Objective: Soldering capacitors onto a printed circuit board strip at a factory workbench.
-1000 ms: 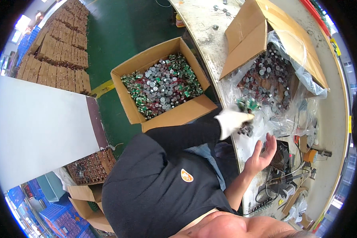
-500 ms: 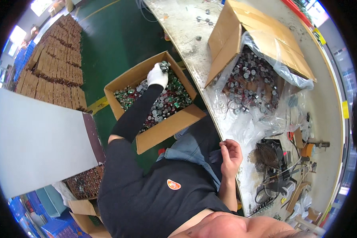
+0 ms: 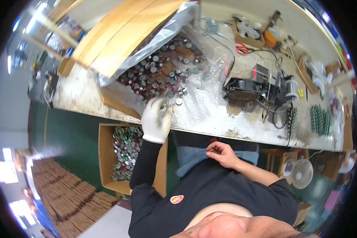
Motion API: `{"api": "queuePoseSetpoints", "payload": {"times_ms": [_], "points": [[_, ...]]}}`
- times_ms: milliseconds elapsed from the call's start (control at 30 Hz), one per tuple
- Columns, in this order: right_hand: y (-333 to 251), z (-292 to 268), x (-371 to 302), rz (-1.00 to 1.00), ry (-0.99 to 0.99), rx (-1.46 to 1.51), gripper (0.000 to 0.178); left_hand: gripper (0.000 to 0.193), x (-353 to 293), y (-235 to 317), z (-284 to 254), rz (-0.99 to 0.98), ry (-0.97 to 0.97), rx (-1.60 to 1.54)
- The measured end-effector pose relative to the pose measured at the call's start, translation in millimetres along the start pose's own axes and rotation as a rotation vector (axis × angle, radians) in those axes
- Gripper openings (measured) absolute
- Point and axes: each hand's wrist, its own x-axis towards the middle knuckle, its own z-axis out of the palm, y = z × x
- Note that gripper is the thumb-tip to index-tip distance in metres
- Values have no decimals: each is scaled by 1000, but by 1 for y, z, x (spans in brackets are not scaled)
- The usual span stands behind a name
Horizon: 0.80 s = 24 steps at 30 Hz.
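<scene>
My left hand [image 3: 156,121], in a white glove, is over the front edge of the workbench, beside a pile of small round metal motors [image 3: 156,71] with thin wires. Its fingers are bent and stand apart from the thumb; I make out nothing held between them. One loose motor [image 3: 179,102] lies just right of the thumb. The pile spills from a tipped cardboard box [image 3: 123,31] lined with clear plastic. Below the left forearm stands an open cardboard box [image 3: 105,152] holding motors and green circuit boards. My bare right hand [image 3: 222,154] rests over my lap, fingers loosely curled apart, nothing in it.
On the workbench [image 3: 210,127], right of the pile, are a black fan [image 3: 243,89], a solder spool [image 3: 292,88], orange tape [image 3: 271,36] and cables. Green-striped pieces [image 3: 320,119] lie at the far right. A white fan [image 3: 301,173] stands below the bench; stacked brown trays [image 3: 67,194] are lower left.
My view has turned toward the workbench. My left hand has gone from the floor box, where it held a cluster of parts, to the motor pile. My right hand now lies over my lap.
</scene>
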Motion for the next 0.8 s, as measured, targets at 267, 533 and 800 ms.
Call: {"api": "queuePoseSetpoints", "payload": {"times_ms": [267, 533, 800], "points": [[1, 11, -13, -83, 201, 88, 22, 28, 99, -11, 62, 25, -223, 265], [19, 5, -29, -173, 271, 319, 20, 36, 127, -44, 109, 21, -540, 368], [10, -87, -107, -406, 379, 250, 14, 27, 116, -57, 95, -122, -278, -15]]}}
